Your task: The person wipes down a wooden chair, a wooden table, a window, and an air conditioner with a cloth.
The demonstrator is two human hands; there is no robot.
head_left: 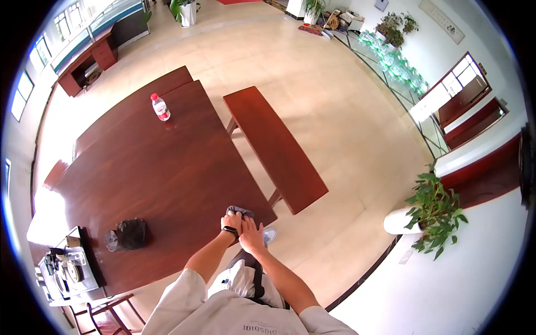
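Observation:
At the table's near right corner lies a dark grey bunched cloth (pixel 241 211). My left hand (pixel 231 221), with a black watch on its wrist, is closed on the cloth's left side. Close against it on the right is my right hand (pixel 251 234), its fingers stretched toward the cloth and slightly apart. Their tips are near the cloth's lower edge; whether they press on it I cannot tell. Both hands are over the edge of the dark red wooden table (pixel 167 184).
On the table stand a red-capped water bottle (pixel 160 108), a crumpled black plastic bag (pixel 132 234) and a tea tray (pixel 70 268) with wares. A wooden bench (pixel 276 148) runs along the right side. A potted plant (pixel 403 221) stands by the right wall.

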